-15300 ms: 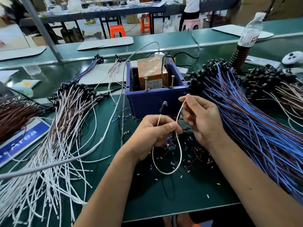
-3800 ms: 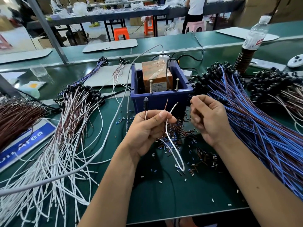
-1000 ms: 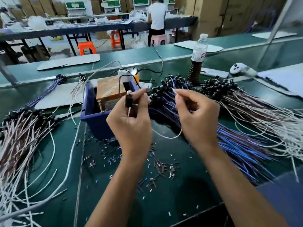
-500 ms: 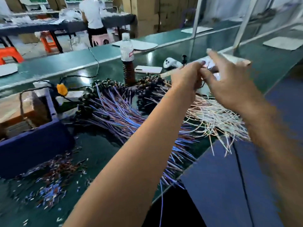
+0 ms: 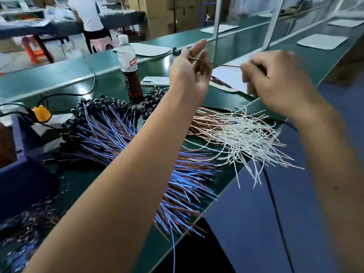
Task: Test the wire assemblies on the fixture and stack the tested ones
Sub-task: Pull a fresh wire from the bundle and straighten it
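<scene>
light: bright, even | glare: sheen on green bench (image 5: pixel 59 75) | blur: motion-smeared right hand (image 5: pixel 275 83) | edges: wide-angle bend

Long green workbench (image 5: pixel 59 75) runs across the room, w/ white rectangular mats (image 5: pixel 323 41) laid on it at intervals. Two white metal posts (image 5: pixel 216 30) stand upright from the bench. Behind is a second dark table (image 5: pixel 122 17) on black legs, an orange plastic stool (image 5: pixel 32 50) and a pink stool (image 5: pixel 99 45) under it. Stacked cardboard boxes (image 5: pixel 161 14) fill the back. A person in a white shirt (image 5: pixel 86 12) stands there. Floor is light, approx. beige. Light is even.
</scene>
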`<control>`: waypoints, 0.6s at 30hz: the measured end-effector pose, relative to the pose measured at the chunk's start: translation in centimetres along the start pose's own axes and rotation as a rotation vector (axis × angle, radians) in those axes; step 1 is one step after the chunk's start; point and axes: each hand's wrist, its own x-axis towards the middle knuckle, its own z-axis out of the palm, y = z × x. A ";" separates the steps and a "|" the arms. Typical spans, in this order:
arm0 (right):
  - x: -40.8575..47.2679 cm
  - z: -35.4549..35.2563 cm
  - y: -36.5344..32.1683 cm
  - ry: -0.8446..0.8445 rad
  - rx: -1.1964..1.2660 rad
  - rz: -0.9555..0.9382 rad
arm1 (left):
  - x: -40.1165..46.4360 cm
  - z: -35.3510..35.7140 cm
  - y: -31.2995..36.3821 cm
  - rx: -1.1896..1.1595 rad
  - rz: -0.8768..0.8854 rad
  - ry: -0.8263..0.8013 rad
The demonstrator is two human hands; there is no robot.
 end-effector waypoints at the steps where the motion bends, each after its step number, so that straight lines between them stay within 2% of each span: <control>1: 0.2 -0.1 0.2 0.015 -0.026 0.001 | 0.2 -0.3 -0.2 0.139 0.025 0.028; 7: -0.1 0.6 2.9 0.030 -0.233 -0.001 | 2.4 -5.0 -0.4 0.876 0.279 0.247; 11: -0.6 4.1 4.0 0.000 -0.291 0.024 | 3.5 -8.2 -1.0 1.349 0.276 0.334; 13: -1.3 7.0 4.3 -0.054 -0.295 0.030 | 3.8 -9.4 -1.4 1.407 0.242 0.414; 16: -2.6 10.7 5.1 -0.136 -0.305 0.052 | 4.5 -10.1 -1.6 1.243 0.158 0.413; 18: -2.7 11.4 5.3 -0.131 -0.301 0.092 | 4.2 -9.4 -1.8 1.103 0.124 0.405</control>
